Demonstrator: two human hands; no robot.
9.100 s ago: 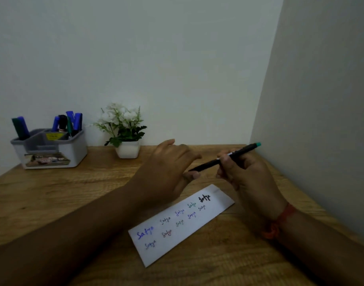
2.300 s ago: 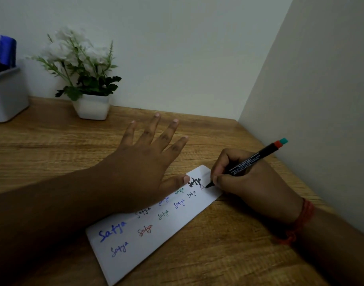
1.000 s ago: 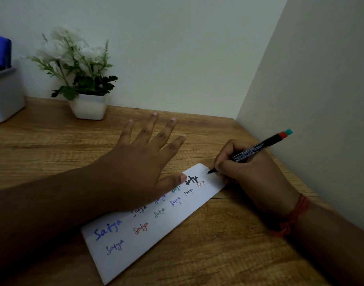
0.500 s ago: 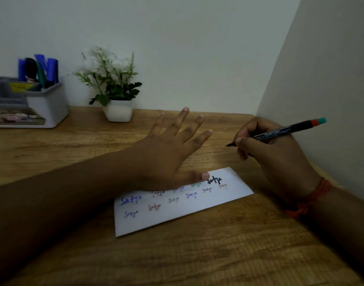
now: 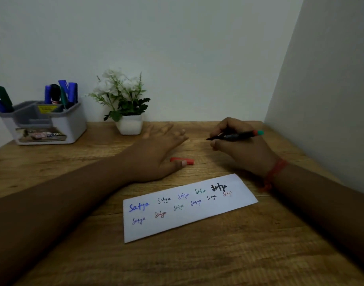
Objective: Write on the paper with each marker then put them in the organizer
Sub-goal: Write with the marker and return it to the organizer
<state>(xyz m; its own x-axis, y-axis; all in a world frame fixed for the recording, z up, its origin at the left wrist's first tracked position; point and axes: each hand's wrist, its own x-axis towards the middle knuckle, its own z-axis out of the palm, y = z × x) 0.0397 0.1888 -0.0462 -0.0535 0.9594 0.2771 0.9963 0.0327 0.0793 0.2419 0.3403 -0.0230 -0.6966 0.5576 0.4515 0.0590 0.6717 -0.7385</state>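
Both hands have lifted off the paper strip (image 5: 189, 205). Right hand (image 5: 243, 147) pinches the uncapped marker (image 5: 235, 135); left hand (image 5: 156, 153), fingers extended, touches the red cap (image 5: 189, 161). Next move: recap.

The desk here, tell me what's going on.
A person's right hand holds an uncapped marker above the desk. The left hand lies open by a red cap. The paper carries the same word in several colours. More markers stand in the organizer beside a potted plant.

Left hand (image 5: 154, 153) covers part of red cap (image 5: 189, 161); its fingers (image 5: 166, 129) blurred.
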